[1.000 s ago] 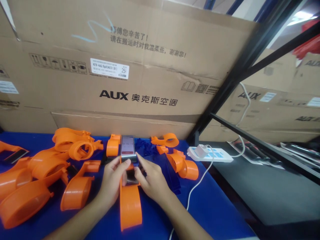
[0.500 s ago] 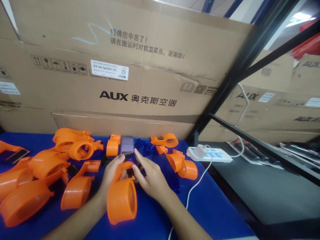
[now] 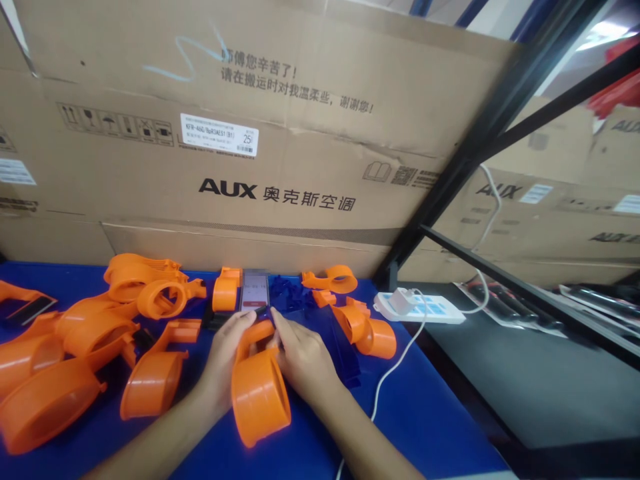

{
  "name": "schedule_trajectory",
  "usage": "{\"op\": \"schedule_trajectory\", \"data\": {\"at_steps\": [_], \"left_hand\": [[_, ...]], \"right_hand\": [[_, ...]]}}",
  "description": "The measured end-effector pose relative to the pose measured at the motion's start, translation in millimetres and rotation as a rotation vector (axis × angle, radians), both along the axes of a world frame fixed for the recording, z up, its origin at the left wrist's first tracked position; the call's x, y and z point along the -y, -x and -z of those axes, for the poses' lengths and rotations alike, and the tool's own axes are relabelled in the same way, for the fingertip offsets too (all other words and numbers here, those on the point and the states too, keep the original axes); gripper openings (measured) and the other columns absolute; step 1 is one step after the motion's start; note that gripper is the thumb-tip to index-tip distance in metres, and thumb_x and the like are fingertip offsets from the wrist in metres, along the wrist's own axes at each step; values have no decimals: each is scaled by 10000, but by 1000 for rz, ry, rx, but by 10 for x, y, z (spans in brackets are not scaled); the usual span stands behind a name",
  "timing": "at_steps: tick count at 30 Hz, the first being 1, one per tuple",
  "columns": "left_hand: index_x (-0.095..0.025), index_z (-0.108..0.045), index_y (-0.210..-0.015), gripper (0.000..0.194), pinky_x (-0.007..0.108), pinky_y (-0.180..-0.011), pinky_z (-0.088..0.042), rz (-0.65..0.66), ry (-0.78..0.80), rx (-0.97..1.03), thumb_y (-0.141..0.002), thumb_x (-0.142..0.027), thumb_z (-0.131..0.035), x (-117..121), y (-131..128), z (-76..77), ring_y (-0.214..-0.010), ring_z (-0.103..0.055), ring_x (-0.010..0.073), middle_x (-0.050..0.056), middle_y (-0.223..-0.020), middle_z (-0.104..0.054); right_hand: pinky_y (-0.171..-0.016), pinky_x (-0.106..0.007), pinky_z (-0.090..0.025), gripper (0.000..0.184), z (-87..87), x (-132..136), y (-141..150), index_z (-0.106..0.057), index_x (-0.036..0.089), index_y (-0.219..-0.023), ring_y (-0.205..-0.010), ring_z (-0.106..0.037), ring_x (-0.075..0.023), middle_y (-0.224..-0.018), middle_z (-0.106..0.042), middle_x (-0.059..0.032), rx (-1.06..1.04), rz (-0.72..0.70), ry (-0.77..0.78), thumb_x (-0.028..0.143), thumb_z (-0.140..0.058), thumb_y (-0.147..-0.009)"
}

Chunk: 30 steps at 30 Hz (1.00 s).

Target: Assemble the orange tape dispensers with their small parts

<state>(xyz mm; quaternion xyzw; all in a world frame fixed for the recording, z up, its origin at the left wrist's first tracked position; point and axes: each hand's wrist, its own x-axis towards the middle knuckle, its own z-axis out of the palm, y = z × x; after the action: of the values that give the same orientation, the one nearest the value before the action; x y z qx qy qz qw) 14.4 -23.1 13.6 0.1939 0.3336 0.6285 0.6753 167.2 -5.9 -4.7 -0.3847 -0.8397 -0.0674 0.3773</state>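
Note:
My left hand (image 3: 225, 360) and my right hand (image 3: 300, 360) both grip one orange plastic tape-dispenser shell (image 3: 259, 390), tilted so its round hollow end faces me. The fingertips of both hands meet at its narrow handle end. It is held just above the blue table (image 3: 430, 413). A phone (image 3: 254, 291) with a lit screen lies just beyond my fingers.
Several more orange shells (image 3: 75, 333) are piled at the left, and others (image 3: 367, 327) lie to the right of my hands. Dark blue small parts (image 3: 287, 293) sit behind. A white power strip (image 3: 420, 308) with a cable lies right. Large cardboard boxes (image 3: 250, 133) wall the back.
The orange shell has been turned from lying flat and lengthwise to tilted up with its round opening toward me. My right hand closed back onto it.

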Motion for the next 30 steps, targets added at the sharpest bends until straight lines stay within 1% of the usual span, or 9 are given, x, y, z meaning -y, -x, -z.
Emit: {"op": "schedule_trajectory", "data": {"at_steps": [4, 8, 12, 15, 19, 22, 25, 28, 30], "left_hand": [[-172, -684, -879, 247, 221, -645, -553, -10, -21, -73, -744, -310, -838, -98, 52, 47, -677, -672, 137, 8, -784, -713], [-179, -678, -916, 270, 173, -417, -366, 67, -91, -236, -783, -383, -795, -124, 107, 125, -379, -435, 67, -63, -511, -555], [-186, -653, -910, 293, 184, -396, -311, 101, -131, -342, -782, -418, -778, -132, 154, 190, -334, -376, 67, -75, -446, -511], [-192, -634, -902, 282, 191, -375, -266, 148, -140, -352, -811, -441, -730, -171, 200, 205, -299, -335, 78, -83, -368, -435], [-203, -613, -901, 277, 198, -375, -276, 220, -122, -252, -845, -472, -653, -203, 242, 174, -290, -326, 92, -83, -350, -398], [-209, -609, -917, 288, 210, -412, -377, 197, -74, -214, -816, -470, -678, -197, 238, 155, -309, -381, 101, -90, -369, -410], [-209, -620, -932, 313, 228, -441, -436, 178, -56, -225, -791, -476, -705, -185, 221, 156, -319, -413, 110, -98, -370, -406], [-207, -632, -926, 321, 215, -415, -405, 167, -68, -258, -783, -482, -716, -179, 209, 158, -316, -407, 110, -94, -372, -413], [-203, -644, -929, 327, 206, -400, -373, 162, -77, -278, -784, -488, -715, -176, 204, 156, -317, -401, 109, -89, -372, -416]], "right_hand": [[-809, -391, -631, 444, -56, -13, -29, -548, 100, -1411, -890, -754, -264, -1068, -765, -169, -48, -53, 65, 185, -496, -979], [-821, -377, -628, 482, -97, -24, -60, -526, 146, -1443, -892, -747, -251, -1063, -761, -143, -151, -102, 126, 302, -573, -989], [-812, -376, -617, 453, -113, 8, -58, -532, 159, -1437, -855, -738, -237, -1026, -762, -125, -191, -140, 149, 272, -542, -998], [-802, -351, -607, 315, -159, 19, -74, -647, 181, -1278, -842, -740, -222, -979, -771, -105, -245, -158, 199, 252, -476, -1023], [-654, -271, -586, 288, -222, -71, -154, -716, 197, -1029, -700, -722, -183, -796, -749, -58, -464, -27, 321, 322, -457, -1041], [-482, -245, -537, 324, -223, -235, -226, -701, 179, -1046, -536, -652, -158, -693, -692, -28, -726, 72, 468, 450, -528, -1003], [-404, -249, -532, 375, -198, -412, -280, -641, 177, -1163, -472, -617, -128, -857, -722, -46, -995, 50, 627, 476, -607, -938], [-467, -290, -611, 420, -179, -515, -316, -594, 204, -1231, -576, -692, -133, -1234, -675, -118, -1142, 19, 709, 389, -683, -865], [-500, -303, -631, 412, -178, -524, -332, -595, 217, -1237, -627, -717, -138, -1361, -610, -137, -1187, 3, 730, 360, -679, -860]]}}
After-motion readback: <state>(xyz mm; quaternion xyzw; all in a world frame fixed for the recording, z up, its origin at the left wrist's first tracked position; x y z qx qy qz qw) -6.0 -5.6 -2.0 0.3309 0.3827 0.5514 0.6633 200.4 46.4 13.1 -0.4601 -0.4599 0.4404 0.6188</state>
